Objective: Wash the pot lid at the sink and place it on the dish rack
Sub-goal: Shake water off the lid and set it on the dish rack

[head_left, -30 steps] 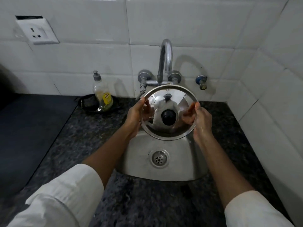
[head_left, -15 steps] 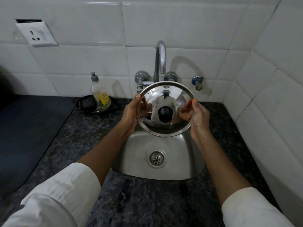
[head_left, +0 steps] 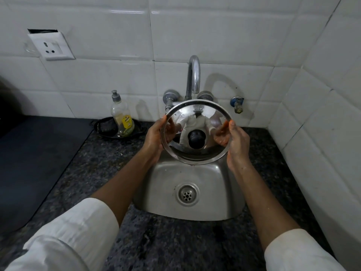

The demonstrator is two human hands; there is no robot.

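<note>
Over sink (head_left: 187, 200), pot lid (head_left: 197, 133), soap bottle (head_left: 121, 116) left

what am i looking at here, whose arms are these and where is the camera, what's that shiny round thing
There is no machine here. A person wears one wide-angle camera on the head, looking forward and down, so the two arms in white sleeves are that person's own.

The left hand and the right hand grip opposite edges of a steel pot lid, held tilted over a small steel sink and just below the tap. The lid acts as a mirror: the dark spot in its middle is a reflection or its knob; I cannot tell which. I see no water running.

The sink is set in a dark speckled counter. At the back left a soap bottle stands in a black dish. A wall socket sits in the white tiles. No dish rack is in view.
</note>
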